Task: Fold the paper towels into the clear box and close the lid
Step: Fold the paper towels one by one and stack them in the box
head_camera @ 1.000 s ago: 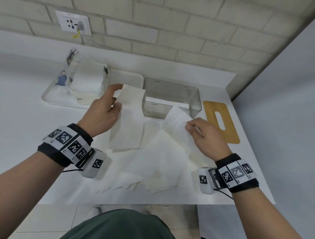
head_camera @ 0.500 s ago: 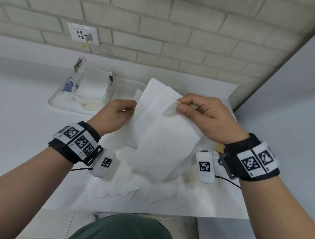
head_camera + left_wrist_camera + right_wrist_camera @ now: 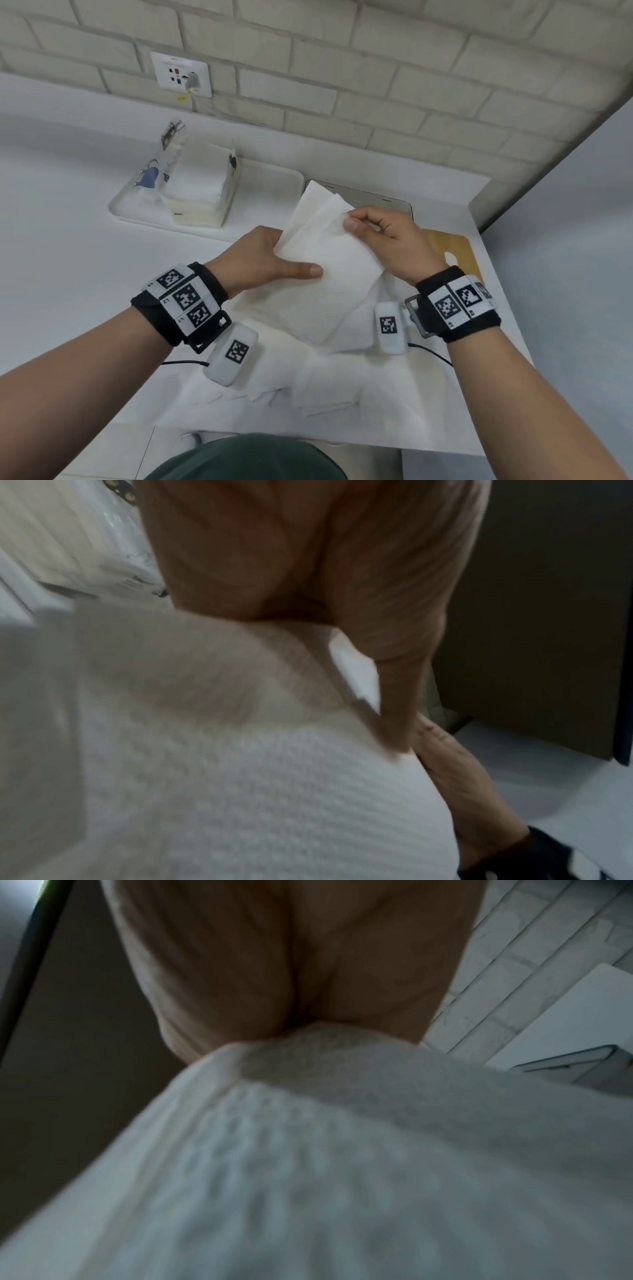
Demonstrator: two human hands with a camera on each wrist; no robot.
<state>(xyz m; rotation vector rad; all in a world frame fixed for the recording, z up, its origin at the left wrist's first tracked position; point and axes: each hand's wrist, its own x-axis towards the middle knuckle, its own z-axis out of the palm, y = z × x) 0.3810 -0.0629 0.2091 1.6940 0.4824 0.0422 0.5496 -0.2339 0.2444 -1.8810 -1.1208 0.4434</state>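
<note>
Both hands hold a white embossed paper towel up above the table's middle. My left hand grips its left edge, thumb lying across the front, fingers hidden behind. My right hand pinches the upper right edge between thumb and fingers. The towel fills the left wrist view and the towel fills the right wrist view, both blurred. The clear box stands behind the towel, mostly hidden. Its wooden lid with a slot lies to the right, partly behind my right wrist.
More unfolded paper towels lie spread on the white table near its front edge. At the back left a white tray holds an opened pack of towels. A brick wall runs behind, a grey panel on the right.
The two hands came together from separate sheets onto one towel; the right hand rose and moved left. Since half a second ago my left thumb has stretched across the towel's front.
</note>
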